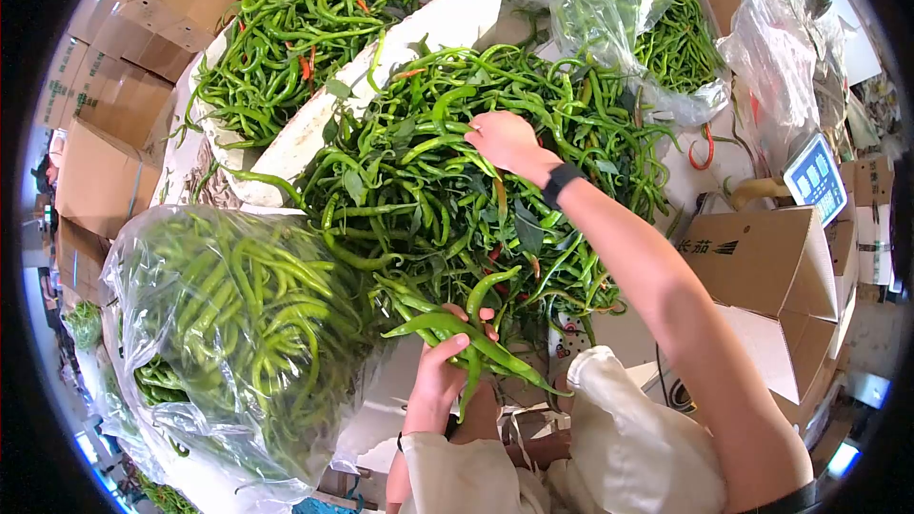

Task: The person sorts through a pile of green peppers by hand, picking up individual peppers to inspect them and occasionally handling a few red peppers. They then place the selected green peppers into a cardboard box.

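A large heap of green chili peppers point(409, 171), mixed with leaves and a few red ones, fills the middle of the view. My left hand point(446, 362) is closed round several long green peppers point(476, 335) at the heap's near edge, thumb on top. My right hand point(505, 140), with a black band on its wrist, rests on the upper part of the heap. Its fingers are curled down towards the peppers, and what they hold, if anything, is hidden.
A clear bag of green peppers point(248, 324) lies at left. A white foam box point(457, 14) with peppers stands at upper left, another plastic bag of peppers point(619, 14) at upper right. Right are an open cardboard box point(762, 257) and a scale display point(816, 178).
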The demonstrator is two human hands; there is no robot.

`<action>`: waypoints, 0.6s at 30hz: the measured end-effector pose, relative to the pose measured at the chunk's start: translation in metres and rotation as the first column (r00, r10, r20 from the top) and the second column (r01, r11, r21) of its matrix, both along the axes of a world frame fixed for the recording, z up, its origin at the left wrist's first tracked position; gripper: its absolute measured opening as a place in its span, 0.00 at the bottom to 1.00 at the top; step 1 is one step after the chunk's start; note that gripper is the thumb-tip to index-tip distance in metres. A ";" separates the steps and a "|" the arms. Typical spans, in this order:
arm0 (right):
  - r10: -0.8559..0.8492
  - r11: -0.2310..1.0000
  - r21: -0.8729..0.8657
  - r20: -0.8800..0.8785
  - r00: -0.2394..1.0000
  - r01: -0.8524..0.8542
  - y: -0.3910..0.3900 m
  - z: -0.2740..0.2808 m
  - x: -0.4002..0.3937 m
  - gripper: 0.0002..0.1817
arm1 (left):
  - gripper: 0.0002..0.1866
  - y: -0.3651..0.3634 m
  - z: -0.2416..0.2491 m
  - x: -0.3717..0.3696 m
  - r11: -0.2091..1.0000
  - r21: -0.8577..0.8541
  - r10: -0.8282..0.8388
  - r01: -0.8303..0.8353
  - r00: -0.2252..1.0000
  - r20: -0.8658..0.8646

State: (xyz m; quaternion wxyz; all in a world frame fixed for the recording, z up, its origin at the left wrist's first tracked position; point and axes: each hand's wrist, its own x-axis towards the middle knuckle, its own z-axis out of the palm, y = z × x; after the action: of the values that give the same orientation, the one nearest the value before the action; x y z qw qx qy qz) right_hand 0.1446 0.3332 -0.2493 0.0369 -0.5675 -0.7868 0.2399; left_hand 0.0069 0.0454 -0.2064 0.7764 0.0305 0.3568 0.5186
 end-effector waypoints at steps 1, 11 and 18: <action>-0.027 0.998 -0.057 -0.018 0.999 0.026 -0.002 0.005 0.003 0.14 | 0.19 0.000 0.000 -0.002 1.000 0.007 0.011 -0.011 1.000 0.008; -0.602 0.767 -0.598 -0.541 0.588 0.235 -0.099 0.071 0.123 0.12 | 0.16 -0.002 0.002 -0.007 0.996 0.063 0.063 -0.070 0.993 0.102; -0.760 0.603 -0.791 -0.528 0.379 0.107 -0.152 0.098 0.165 0.16 | 0.17 -0.004 0.003 -0.005 0.991 0.116 0.057 -0.061 0.998 0.038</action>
State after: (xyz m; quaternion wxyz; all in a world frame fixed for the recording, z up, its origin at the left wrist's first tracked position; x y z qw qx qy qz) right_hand 0.3096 0.1809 -0.1517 0.2787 -0.5526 -0.3336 0.7111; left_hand 0.0016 0.0419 -0.2035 0.7637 0.0565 0.3131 0.5616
